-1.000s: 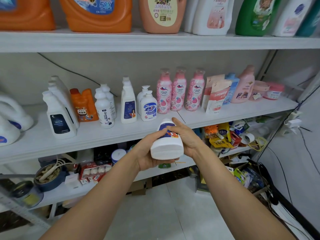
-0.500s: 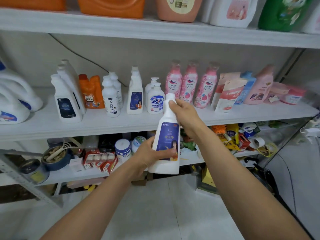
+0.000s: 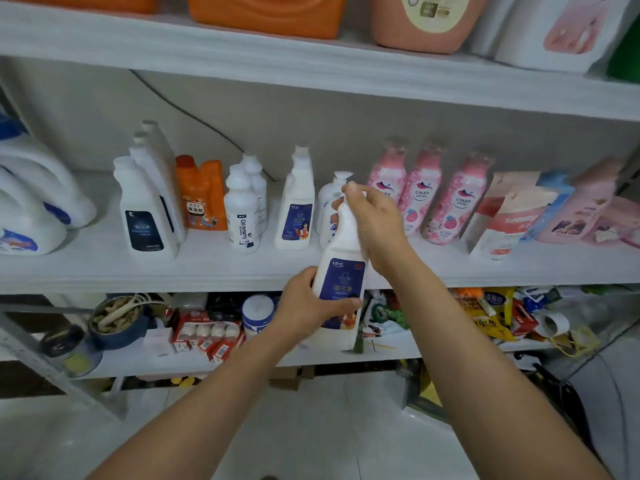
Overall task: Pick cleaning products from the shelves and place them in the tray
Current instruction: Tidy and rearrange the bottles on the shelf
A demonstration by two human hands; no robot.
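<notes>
**Both hands grip one white cleaner bottle in front of the middle shelf; no tray is in view.**

The white bottle with the blue label [image 3: 341,282] stands upright in the air at the centre of the view, neck toward 12 o'clock. It is off the middle shelf [image 3: 207,268] and not yet in any tray. The left hand [image 3: 304,303] wraps its lower body from 9 o'clock, thumb across the label. The right hand [image 3: 374,223] curls round the neck from 3 o'clock and hides the cap. Risks, as I judge them: the smooth plastic may slip if either hand lets go early. A push toward 12 o'clock could knock the pump bottle [image 3: 327,202] just behind, or the pink bottles [image 3: 419,195] at 2 o'clock. A loose cap could leak.
</notes>
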